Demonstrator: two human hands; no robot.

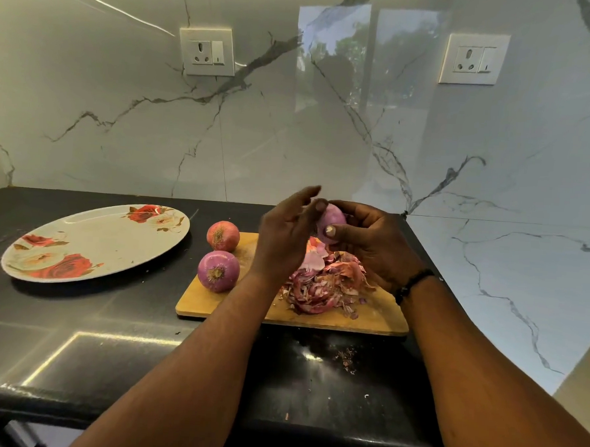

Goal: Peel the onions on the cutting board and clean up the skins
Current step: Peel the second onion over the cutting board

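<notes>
Right hand point(371, 247): raised above the far part of the cutting board, fingers and thumb curled round a peeled purple onion point(331, 221); the thumb presses the onion's near side, and a dark band sits on the wrist.
Left hand point(283, 233): raised just beside the held onion on its left, fingers straight and relaxed, gripping nothing; whether the fingertips touch the onion cannot be told.
Held onion: in the air over the pile of skins, smooth and pale purple.
Cutting board point(214, 304): light wood, lying on the black countertop point(110, 333) towards its far right end, near the right-hand wall.
Onion skins point(321, 289): a loose heap of red and purple scraps on the middle and right part of the board, below both hands.
Onion at the board's left edge point(218, 271): purple, root end facing the camera, resting partly over the edge.
Onion at the board's far left corner point(223, 235): redder in colour, just behind the 1st one, apart from it.
Plate point(94, 243): large, oval, white with red rose prints, on the countertop to the left of the board, well apart from the onions.
Countertop near edge: small skin crumbs point(346, 357) scattered in front of the board.
Wall: white marble with grey veins, carrying 2 socket plates point(207, 51), 1 on the left and 1 on the right.
</notes>
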